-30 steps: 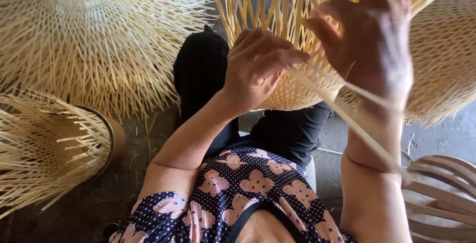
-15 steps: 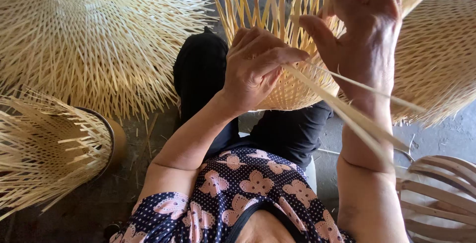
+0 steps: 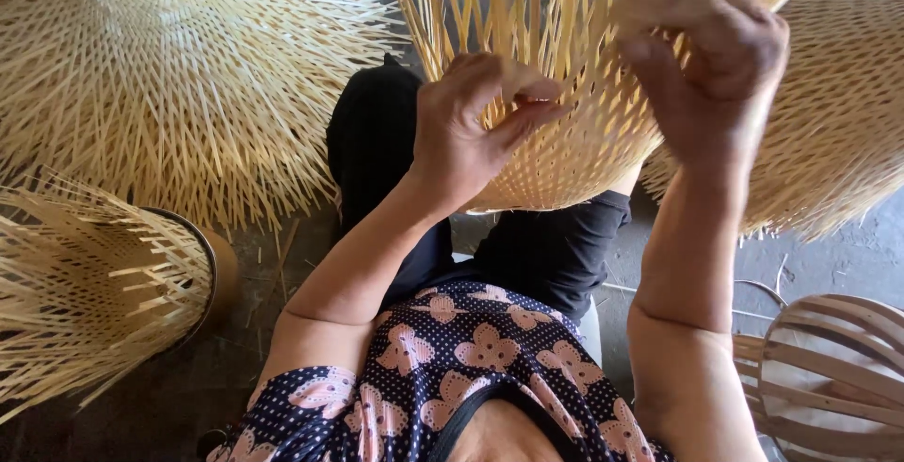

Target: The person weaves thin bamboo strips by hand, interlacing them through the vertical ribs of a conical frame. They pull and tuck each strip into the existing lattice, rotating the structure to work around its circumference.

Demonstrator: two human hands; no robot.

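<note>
We look down at the woven basket (image 3: 574, 142) on the lap, just above centre, its loose strips fanning up toward twelve o'clock. Our left hand (image 3: 471, 132) sits at its eleven o'clock side, fingers pinched together on a strip. Our right hand (image 3: 716, 66), at one o'clock, is closed around the upright strips. A big flat woven piece (image 3: 179, 76) lies at ten o'clock, another strip bundle (image 3: 85, 283) at eight, a slatted frame (image 3: 838, 368) at four
</note>
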